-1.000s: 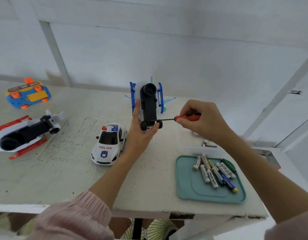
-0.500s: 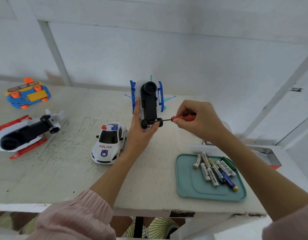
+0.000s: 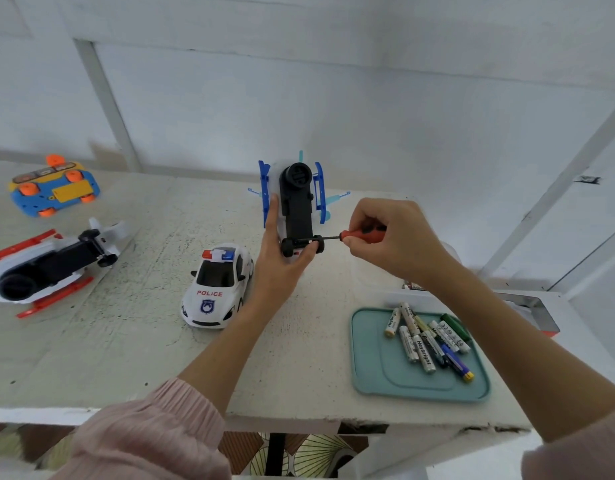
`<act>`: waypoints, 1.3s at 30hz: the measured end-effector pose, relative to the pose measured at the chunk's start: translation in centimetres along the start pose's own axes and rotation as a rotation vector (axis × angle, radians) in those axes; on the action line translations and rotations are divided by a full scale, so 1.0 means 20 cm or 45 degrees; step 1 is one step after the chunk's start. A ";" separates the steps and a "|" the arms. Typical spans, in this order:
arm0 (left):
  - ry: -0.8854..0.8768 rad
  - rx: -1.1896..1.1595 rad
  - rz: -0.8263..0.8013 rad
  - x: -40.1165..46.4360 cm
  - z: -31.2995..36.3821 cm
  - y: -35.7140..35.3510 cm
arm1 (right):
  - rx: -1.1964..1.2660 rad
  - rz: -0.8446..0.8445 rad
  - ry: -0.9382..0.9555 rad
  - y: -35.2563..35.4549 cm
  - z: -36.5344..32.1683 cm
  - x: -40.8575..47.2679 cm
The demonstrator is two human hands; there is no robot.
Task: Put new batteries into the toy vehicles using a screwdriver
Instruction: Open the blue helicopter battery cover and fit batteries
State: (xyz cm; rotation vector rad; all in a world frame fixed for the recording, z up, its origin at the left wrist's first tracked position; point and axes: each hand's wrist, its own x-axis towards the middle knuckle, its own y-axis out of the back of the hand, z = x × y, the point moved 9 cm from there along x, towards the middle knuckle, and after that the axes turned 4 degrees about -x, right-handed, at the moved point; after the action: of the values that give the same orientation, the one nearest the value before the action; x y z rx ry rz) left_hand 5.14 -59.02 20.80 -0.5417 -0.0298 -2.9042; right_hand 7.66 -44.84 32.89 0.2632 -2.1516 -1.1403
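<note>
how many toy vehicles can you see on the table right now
4. A blue and orange car lies upside down at the far left, a red-trimmed aircraft is below it, the police car sits centre, and the left hand holds the blue-trimmed aircraft.

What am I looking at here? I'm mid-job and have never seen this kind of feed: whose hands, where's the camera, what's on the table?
There is no machine: these are a person's two bare hands, filmed by one wide-angle camera worn on their head, looking forward and down.

The left hand holds a blue and white toy helicopter upright, its black underside facing the camera. The right hand has its grip on a red-handled screwdriver, whose tip points at the toy's base near the small wheels.

On the white table lie a police car, a red and white toy helicopter on its back, and a blue and yellow toy car upside down. A teal tray holds loose batteries.
</note>
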 end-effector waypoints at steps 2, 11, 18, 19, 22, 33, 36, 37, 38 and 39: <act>-0.004 -0.001 -0.007 0.00 0.00 0.00 | 0.000 -0.003 0.003 0.00 0.00 0.00; -0.002 -0.016 -0.006 0.00 0.01 0.00 | -0.034 -0.022 0.013 -0.01 0.00 0.00; -0.005 0.003 -0.006 0.00 -0.01 -0.01 | -0.154 -0.023 0.112 -0.01 -0.06 0.02; -0.006 0.006 -0.005 0.01 -0.01 -0.01 | -0.177 -0.029 0.145 -0.01 -0.07 0.02; 0.011 0.008 0.005 0.01 -0.02 0.00 | -0.213 -0.100 0.183 -0.04 -0.09 0.03; 0.013 -0.004 -0.020 0.01 -0.03 -0.01 | -0.382 -0.271 -0.060 -0.06 -0.04 0.10; 0.000 0.001 -0.015 0.01 -0.02 -0.01 | -0.170 -0.204 0.069 -0.03 -0.10 0.12; -0.003 0.005 -0.011 0.01 -0.03 -0.01 | -0.125 -0.202 0.114 -0.02 -0.12 0.12; -0.007 0.004 -0.009 0.02 -0.03 -0.01 | -0.110 -0.207 0.133 -0.02 -0.13 0.12; -0.008 -0.004 -0.012 0.02 -0.02 -0.01 | -0.112 -0.228 0.126 -0.02 -0.14 0.11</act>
State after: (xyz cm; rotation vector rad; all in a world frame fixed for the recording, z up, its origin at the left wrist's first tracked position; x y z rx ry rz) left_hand 4.61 -58.86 20.46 -0.5534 -0.0284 -2.9124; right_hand 7.78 -47.95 34.74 0.4703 -2.0174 -1.2907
